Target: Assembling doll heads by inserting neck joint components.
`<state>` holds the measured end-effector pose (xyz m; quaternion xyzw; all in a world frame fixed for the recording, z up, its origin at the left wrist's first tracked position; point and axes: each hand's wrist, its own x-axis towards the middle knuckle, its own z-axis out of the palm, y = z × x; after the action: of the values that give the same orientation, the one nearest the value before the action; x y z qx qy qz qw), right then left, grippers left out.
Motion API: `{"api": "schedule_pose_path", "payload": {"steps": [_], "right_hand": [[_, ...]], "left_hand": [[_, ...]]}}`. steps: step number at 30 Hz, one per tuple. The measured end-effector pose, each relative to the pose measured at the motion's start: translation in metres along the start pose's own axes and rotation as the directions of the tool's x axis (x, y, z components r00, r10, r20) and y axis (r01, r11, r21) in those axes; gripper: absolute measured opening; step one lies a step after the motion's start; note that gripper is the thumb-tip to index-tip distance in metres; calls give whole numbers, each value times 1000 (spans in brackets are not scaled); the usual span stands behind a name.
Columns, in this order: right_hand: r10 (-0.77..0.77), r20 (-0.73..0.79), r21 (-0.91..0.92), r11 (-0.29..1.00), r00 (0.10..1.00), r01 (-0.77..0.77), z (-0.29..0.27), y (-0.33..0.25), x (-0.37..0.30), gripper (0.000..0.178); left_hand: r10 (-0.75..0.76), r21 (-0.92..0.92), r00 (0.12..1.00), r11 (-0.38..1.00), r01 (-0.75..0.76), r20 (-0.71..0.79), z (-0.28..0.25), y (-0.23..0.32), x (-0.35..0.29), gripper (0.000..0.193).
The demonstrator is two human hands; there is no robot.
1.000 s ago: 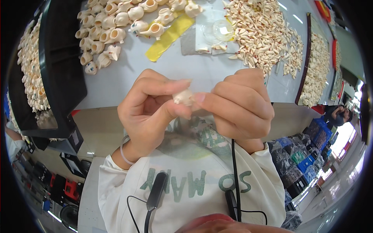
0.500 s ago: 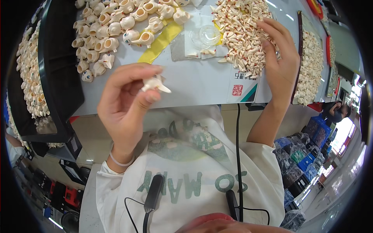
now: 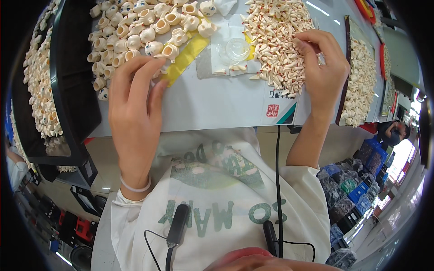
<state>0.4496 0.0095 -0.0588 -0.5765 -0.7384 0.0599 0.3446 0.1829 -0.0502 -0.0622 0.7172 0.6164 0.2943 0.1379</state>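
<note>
My left hand [image 3: 135,101] has its back turned up, over the near right edge of a group of small cream doll heads [image 3: 147,35]. Its thumb and fingertips close around a cream doll head, of which only a sliver shows. Several of the heads are hollow and open at one end; a few have painted blue eyes. My right hand [image 3: 324,67] rests at the right side of a heap of small pointed cream pieces with red marks [image 3: 275,43]. Its thumb and index finger come together there, and what lies between them is too small to make out.
A clear round dish [image 3: 234,50] stands on white paper between the two groups, beside yellow tape [image 3: 185,61]. A black bin [image 3: 74,90] of cream pieces is at left; a dark-edged tray [image 3: 359,81] of them at right. A black cable [image 3: 278,180] hangs in front.
My left hand has moved away from me and left with the doll head, from above the table's front to the group of heads, turning palm down. My right hand's fingers have drawn together.
</note>
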Motion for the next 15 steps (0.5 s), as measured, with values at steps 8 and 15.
{"api": "schedule_pose_path", "payload": {"steps": [8,15], "right_hand": [[259,-149,348,917,954,-194,-40,14,-8,14],[317,-110,571,796,942,-201,-48,17,-16,16]], "left_hand": [[188,-30,982,982,-187,27,-123,-25,-12,25],[-284,498,955,843,205,87,-185,-167,36,44]]}}
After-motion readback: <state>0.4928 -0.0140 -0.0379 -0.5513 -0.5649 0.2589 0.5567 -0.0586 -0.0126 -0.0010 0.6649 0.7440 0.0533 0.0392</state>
